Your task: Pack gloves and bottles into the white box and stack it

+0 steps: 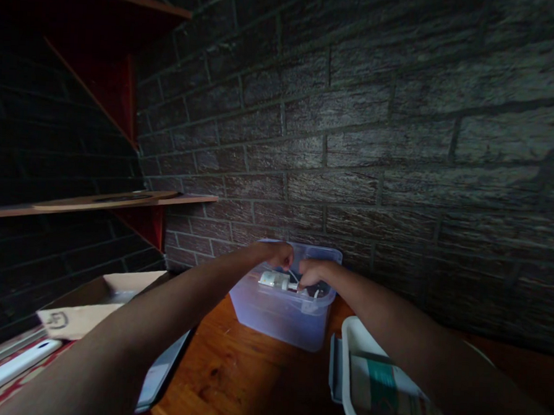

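A clear plastic storage box (277, 325) stands against the brick wall, and both my hands reach over its open top. My left hand (281, 256) is closed, its fingers pinched on one end of a thin white strip (294, 275). The strip runs down to my right hand (311, 272), whose fingers are closed around its other end. Just below my hands a white bottle (273, 280) lies on its side at the box's opening, its narrow end pointing toward my right fingers. Dark contents deeper in the box are hard to make out.
Right of the box sits a white-rimmed tub (349, 372) holding a packet with a teal band (381, 386). An open cardboard box (78, 321), a white-handled item (15, 370) and a dark-edged flat tray (164, 372) are at left. A wooden shelf (189, 198) juts from the wall.
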`<state>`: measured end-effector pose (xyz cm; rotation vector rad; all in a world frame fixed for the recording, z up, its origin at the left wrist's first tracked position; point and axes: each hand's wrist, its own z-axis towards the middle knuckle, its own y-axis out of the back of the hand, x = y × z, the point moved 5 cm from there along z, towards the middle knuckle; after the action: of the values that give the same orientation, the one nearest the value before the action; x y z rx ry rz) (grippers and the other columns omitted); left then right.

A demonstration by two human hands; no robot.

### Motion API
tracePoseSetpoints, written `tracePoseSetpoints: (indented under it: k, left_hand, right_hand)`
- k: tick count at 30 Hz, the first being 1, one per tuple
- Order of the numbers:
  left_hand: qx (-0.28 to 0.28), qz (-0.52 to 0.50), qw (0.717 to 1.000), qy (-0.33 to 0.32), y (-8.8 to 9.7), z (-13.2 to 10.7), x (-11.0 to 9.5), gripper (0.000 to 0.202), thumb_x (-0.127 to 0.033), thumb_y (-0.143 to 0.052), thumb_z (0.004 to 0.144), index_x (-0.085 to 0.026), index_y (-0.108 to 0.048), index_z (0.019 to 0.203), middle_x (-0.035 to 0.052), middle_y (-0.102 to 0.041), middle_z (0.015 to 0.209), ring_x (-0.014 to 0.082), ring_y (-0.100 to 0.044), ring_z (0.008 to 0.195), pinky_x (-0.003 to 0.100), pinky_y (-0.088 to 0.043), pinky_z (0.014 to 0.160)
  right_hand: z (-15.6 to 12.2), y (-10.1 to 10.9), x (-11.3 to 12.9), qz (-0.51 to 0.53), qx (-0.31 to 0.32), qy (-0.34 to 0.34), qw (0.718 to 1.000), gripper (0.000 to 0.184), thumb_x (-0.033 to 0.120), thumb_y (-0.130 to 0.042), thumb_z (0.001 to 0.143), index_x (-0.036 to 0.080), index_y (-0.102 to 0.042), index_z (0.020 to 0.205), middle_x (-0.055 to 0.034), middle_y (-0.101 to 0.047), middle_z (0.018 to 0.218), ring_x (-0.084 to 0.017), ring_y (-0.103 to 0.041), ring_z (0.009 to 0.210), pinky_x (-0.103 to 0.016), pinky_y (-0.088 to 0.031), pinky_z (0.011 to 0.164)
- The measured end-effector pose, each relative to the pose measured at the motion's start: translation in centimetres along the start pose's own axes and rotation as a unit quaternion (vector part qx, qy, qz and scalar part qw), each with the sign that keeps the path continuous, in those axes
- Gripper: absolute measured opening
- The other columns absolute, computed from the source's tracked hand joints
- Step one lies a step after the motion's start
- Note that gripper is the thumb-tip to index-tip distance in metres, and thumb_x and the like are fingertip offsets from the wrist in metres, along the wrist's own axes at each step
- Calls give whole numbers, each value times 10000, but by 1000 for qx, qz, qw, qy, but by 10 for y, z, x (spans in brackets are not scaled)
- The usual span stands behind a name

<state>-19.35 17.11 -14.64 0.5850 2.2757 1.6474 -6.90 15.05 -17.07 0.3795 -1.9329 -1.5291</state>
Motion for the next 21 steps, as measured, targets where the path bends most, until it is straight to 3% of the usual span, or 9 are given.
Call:
tracePoseSetpoints:
  k: [3, 6, 11, 15, 18, 21]
  left_hand:
    - [-77, 0, 997, -22, 39, -30, 6, 359, -360, -645, 978, -167, -625, 1280, 104, -648, 1288, 248, -668, 1084, 454, -587, 907]
    - [-154, -1, 987, -40, 77, -66, 6, 357, -361, -645, 978, -162, -626, 1273, 102, -654, 1271, 245, -672, 1072, 451, -590, 900]
    - [-273, 1, 959, -68, 123, -115, -20, 287, -374, -636, 982, -148, -665, 1157, 78, -691, 1145, 218, -680, 995, 432, -581, 878]
    - [-333, -16, 935, -120, 139, -122, -62, 246, -347, -612, 986, -141, -748, 999, 65, -714, 963, 197, -655, 948, 354, -516, 873]
    - [-334, -51, 924, -177, 138, -112, -105, 243, -317, -623, 967, -141, -791, 965, 69, -740, 920, 179, -649, 916, 273, -474, 828]
    - [-326, -88, 915, -222, 131, -100, -152, 228, -304, -651, 942, -130, -793, 977, 71, -762, 934, 169, -657, 866, 247, -459, 774]
  right_hand:
    - [-11, 16, 1, 18, -26, 17, 999, 335, 352, -650, 1001, 181, -629, 1289, -97, -648, 1301, -246, -674, 1090, -452, -586, 917]
    - [-28, 38, 3, 56, -102, 39, 992, 342, 354, -651, 1000, 188, -626, 1298, -99, -638, 1321, -253, -665, 1113, -459, -579, 932]
    - [-71, 78, 1, 138, -206, 76, 966, 312, 355, -653, 999, 168, -647, 1248, -87, -668, 1251, -236, -685, 1048, -434, -595, 889]
    - [-129, 107, -22, 221, -300, 75, 925, 289, 378, -680, 983, 149, -663, 1158, -43, -720, 1004, -159, -704, 789, -321, -610, 704]
    - [-186, 121, -48, 278, -376, 55, 882, 439, 476, -842, 806, 158, -664, 1051, -2, -723, 765, -146, -696, 619, -256, -577, 584]
    - [-245, 124, -69, 312, -419, 34, 852, 499, 573, -825, 769, 159, -664, 996, -25, -726, 726, -155, -700, 582, -254, -575, 549]
